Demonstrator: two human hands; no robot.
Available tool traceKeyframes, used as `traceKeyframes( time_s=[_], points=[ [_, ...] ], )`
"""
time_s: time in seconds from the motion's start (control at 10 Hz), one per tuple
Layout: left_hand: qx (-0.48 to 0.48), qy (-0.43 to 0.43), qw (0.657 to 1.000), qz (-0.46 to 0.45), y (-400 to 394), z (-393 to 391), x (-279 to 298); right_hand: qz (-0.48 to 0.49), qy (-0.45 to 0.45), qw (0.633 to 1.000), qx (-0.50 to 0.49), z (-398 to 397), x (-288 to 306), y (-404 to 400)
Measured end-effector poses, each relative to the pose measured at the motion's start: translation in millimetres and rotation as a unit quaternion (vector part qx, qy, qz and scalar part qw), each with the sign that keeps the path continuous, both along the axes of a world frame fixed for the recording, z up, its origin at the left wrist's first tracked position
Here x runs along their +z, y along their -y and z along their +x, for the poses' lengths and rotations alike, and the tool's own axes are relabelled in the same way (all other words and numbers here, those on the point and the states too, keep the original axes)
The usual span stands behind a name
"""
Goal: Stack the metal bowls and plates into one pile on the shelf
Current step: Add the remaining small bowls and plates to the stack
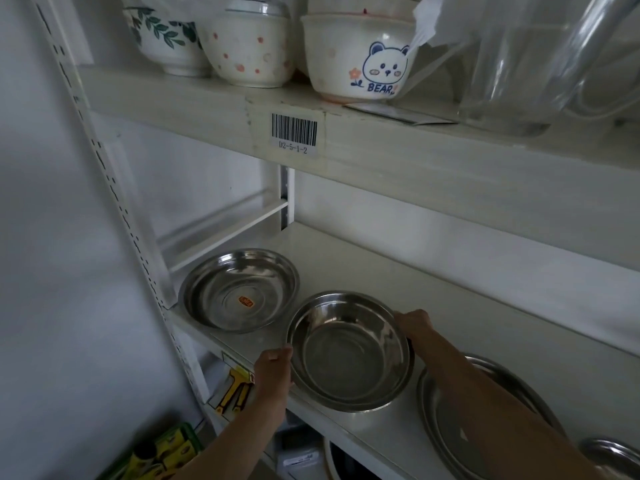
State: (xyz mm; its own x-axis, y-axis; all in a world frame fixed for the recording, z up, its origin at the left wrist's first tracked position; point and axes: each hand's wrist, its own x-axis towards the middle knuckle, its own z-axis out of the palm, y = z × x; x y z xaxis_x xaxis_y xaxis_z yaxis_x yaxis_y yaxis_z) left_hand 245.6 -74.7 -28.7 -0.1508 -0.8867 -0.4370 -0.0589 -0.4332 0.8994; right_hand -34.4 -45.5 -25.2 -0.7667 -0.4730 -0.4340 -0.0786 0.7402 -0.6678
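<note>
A steel bowl [349, 351] is at the front edge of the white shelf [450, 306], tilted toward me. My left hand [273, 372] grips its near-left rim and my right hand [415, 325] grips its far-right rim. To its left, a wider shallow metal bowl with an orange sticker [239, 289] rests flat on the shelf. On the right, under my right forearm, lies a large flat metal plate [450, 424]. Another small metal dish [613, 455] shows at the lower right corner, cut off by the frame.
The upper shelf [381, 147] carries ceramic bowls, including a bear-printed one [360, 60], and a clear plastic jug [526, 64]. A white upright post [114, 188] stands at the left. Yellow-green packages [162, 452] sit below left.
</note>
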Motion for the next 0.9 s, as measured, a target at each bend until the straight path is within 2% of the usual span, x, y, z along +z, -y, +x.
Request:
traceKeyframes(
  time_s=[0.3, 0.4, 0.5, 0.6, 0.7, 0.9],
  points=[
    [0.043, 0.001, 0.999, -0.027, 11.9, -0.9, 1.2, -0.074, 0.011, 0.997, -0.016, 3.7, 14.4, 10.8],
    [0.047, -0.015, 0.998, -0.04, 18.7, 0.3, 8.4, -0.097, 0.006, 0.995, -0.017, 4.0, 29.6, 26.3],
    [0.045, -0.061, 0.995, -0.066, 28.9, 3.5, 22.7, -0.142, 0.039, 0.988, -0.039, 3.6, 45.4, 44.3],
    [0.063, -0.088, 0.992, -0.071, 40.9, 6.9, 42.9, -0.128, -0.012, 0.992, 0.008, 4.9, 62.8, 65.3],
    [0.084, -0.094, 0.988, -0.088, 63.6, 14.4, 54.9, -0.143, -0.026, 0.989, 0.028, 11.0, 75.4, 89.6],
    [0.113, -0.066, 0.988, -0.087, 107.4, 44.4, 65.0, -0.155, -0.001, 0.987, 0.052, 46.8, 87.2, 141.9]
  ],
)
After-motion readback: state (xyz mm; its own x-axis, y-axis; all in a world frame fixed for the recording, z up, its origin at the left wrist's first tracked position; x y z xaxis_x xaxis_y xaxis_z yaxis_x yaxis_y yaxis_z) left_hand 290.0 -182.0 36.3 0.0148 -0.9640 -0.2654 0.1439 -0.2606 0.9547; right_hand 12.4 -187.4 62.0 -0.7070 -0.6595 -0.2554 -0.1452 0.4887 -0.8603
